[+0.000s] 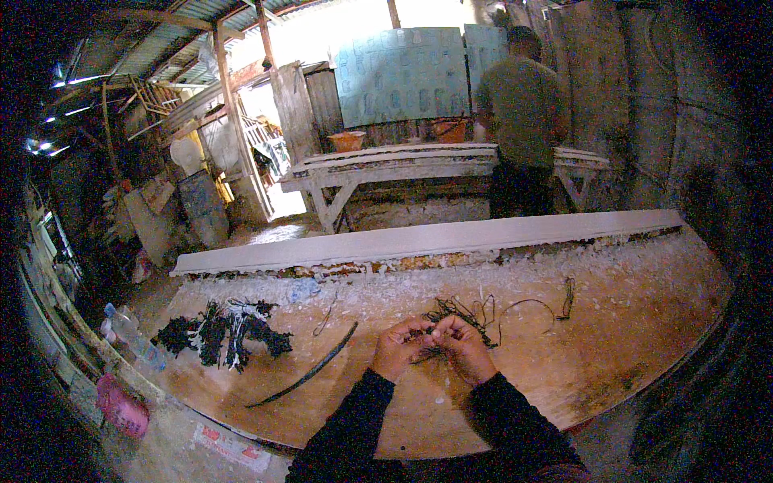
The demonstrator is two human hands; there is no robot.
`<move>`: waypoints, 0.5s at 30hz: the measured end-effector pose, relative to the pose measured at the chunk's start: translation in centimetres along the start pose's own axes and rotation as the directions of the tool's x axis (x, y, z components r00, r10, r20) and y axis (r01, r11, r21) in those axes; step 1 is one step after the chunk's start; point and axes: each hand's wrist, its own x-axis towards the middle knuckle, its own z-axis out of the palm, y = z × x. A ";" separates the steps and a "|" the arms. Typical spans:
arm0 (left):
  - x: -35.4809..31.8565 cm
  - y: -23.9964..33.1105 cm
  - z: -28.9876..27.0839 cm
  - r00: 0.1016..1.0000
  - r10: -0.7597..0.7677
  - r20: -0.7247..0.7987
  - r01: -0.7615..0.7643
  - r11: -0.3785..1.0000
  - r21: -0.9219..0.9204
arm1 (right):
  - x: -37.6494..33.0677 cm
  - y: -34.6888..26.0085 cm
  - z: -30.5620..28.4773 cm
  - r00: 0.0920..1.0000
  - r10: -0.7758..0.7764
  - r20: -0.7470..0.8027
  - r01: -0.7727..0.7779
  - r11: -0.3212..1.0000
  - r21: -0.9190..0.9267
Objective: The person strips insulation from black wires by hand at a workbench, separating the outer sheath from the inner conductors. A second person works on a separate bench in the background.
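My left hand (398,349) and my right hand (465,348) meet over the wooden tabletop (419,402), fingertips pinched together. Between and under them are thin dark strands (460,309), perhaps wire or string, in a loose tangle that spreads behind the fingers. What exactly the fingertips grip is too small to make out. To the left of my left hand lies a curved dark strip (312,370). Farther left is a pile of shaggy black-and-white strips (233,334). A few loose dark strands (568,299) curl on the table to the right.
A long white moulding (427,240) runs across the table's far side, with white crumbs along it. A clear plastic bottle (131,334) and a pink container (122,406) are beyond the left edge. A person (522,113) stands at a white-coated bench (394,167) with orange tubs (348,142).
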 end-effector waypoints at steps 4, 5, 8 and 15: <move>-0.2 0.8 -0.5 0.959 -0.270 0.090 0.285 0.917 -0.281 | -0.1 -0.1 0.3 0.999 -0.053 -0.004 0.053 0.995 0.080; -0.3 1.1 -0.6 0.945 -0.306 0.115 0.327 0.875 -0.357 | -0.1 -0.2 0.3 0.998 -0.057 0.013 0.057 0.998 0.012; -0.2 1.5 -0.8 0.948 -0.306 0.083 0.314 0.944 -0.103 | -0.2 -0.4 0.3 0.999 -0.043 0.027 0.045 0.995 -0.088; 0.3 -0.3 -1.6 0.966 -0.213 0.146 0.246 0.931 -0.269 | 0.2 0.4 -0.2 0.998 -0.042 0.054 0.051 0.979 -0.196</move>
